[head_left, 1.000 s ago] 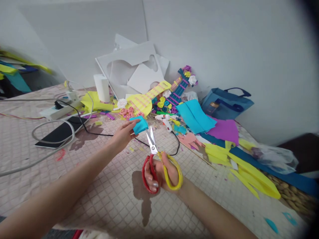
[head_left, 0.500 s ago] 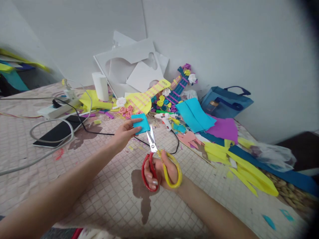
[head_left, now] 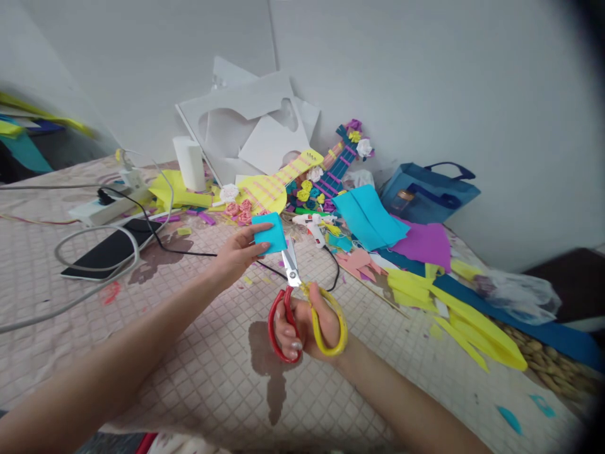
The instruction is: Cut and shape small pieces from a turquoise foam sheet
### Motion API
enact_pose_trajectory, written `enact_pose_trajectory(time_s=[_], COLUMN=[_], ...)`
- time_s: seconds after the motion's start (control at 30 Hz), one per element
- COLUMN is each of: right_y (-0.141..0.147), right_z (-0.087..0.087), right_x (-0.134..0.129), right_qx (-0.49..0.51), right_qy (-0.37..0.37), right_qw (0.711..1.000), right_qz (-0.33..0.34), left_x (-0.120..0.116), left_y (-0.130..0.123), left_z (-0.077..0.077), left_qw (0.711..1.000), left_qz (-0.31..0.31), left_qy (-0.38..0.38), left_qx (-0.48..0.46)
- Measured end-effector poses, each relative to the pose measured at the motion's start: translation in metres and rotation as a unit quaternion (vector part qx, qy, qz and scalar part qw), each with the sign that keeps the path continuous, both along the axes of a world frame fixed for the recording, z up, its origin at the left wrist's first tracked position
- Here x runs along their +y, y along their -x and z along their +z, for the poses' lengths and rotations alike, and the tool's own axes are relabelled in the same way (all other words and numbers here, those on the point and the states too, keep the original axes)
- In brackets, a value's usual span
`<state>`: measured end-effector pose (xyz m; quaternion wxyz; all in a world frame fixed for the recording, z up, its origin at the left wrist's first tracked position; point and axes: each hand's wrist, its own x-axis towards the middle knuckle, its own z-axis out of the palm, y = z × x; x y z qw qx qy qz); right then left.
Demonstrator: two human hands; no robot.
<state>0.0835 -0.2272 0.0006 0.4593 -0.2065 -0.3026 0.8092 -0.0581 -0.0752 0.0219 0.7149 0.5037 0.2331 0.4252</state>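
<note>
My left hand pinches a small blue paper square between thumb and fingers, above the middle of the table. Whether it is one sheet or folded layers I cannot tell. Fingers of my right hand pass through the loops of a pair of scissors, one loop red and the other yellow. The scissor blades are a little apart and point away from me. Their tips reach the lower right corner of the blue square, one tip partly hidden behind it.
A white glue gun with a black cord lies beyond the scissors. Behind stand a yellow paper guitar and paper flowers. Blue sheets and yellow strips spread rightward. At left are a power strip and black tablet-like slab.
The blue square has turned slightly and shifted a little right and up. The scissor blades have moved up against its lower right corner.
</note>
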Motion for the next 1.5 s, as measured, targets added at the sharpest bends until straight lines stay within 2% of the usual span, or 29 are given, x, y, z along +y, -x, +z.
enact_pose_trajectory(time_s=[0.23, 0.5, 1.0, 1.5], right_y=[-0.001, 0.000, -0.002, -0.001], right_z=[-0.005, -0.004, -0.013, -0.002], right_x=[0.000, 0.000, 0.003, 0.002], right_qx=[0.014, 0.018, 0.010, -0.001], right_qy=[0.001, 0.007, 0.006, -0.007], right_qw=[1.000, 1.000, 1.000, 1.000], right_qz=[0.018, 0.005, -0.004, -0.014], left_x=[-0.002, -0.001, 0.001, -0.002], left_y=[0.000, 0.000, 0.001, -0.001], left_z=[0.002, 0.004, 0.005, -0.004], left_qw=[1.000, 1.000, 1.000, 0.997], left_qz=[0.001, 0.001, 0.006, -0.038], left_qy=[0.013, 0.013, 0.013, -0.062], left_qx=[-0.009, -0.011, -0.013, 0.000])
